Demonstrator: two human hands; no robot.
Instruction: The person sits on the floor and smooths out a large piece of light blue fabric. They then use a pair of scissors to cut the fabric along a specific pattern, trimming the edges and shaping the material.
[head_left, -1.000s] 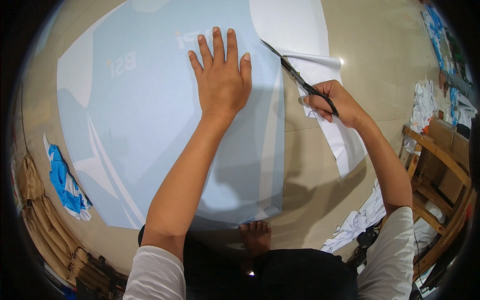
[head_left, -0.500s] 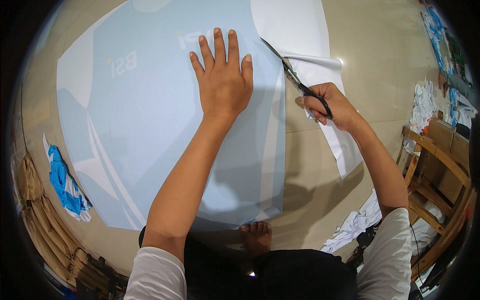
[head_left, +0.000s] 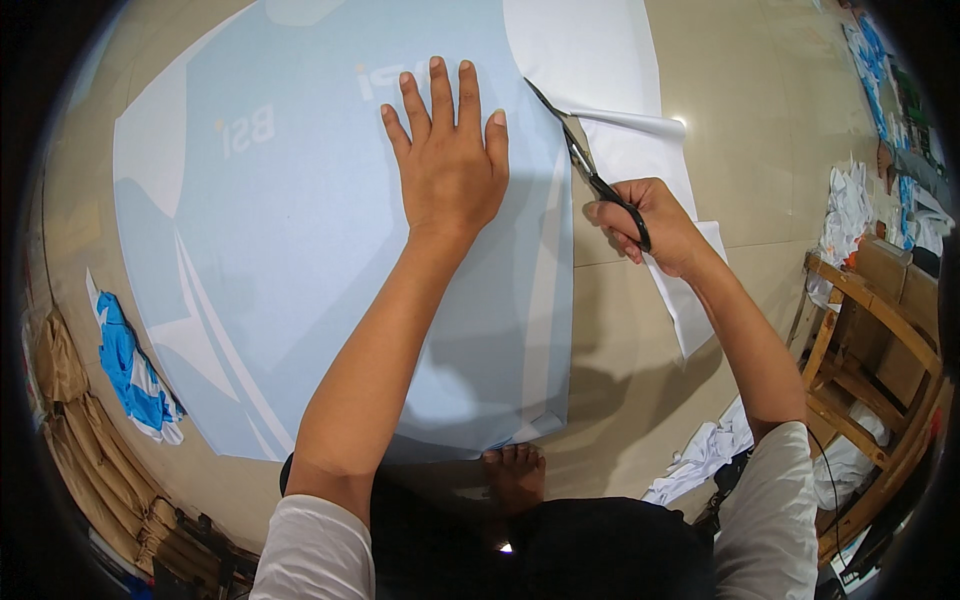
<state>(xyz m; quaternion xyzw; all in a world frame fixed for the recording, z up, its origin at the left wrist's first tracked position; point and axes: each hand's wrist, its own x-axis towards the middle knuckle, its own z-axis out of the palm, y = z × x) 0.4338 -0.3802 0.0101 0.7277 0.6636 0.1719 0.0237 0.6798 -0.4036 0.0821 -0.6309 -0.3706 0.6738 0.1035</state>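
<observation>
the cloth (head_left: 300,250) on the floor (head_left: 760,150) should handle light and soft, best pinned near its right edge; left grip (head_left: 452,180) lies spread on it; right grip (head_left: 656,222) wraps the scissors' (head_left: 602,187) handles.

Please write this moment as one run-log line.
left hand: flat on light-blue sheet | right hand: holding black-handled scissors | blades: at sheet's blue-white border
</observation>
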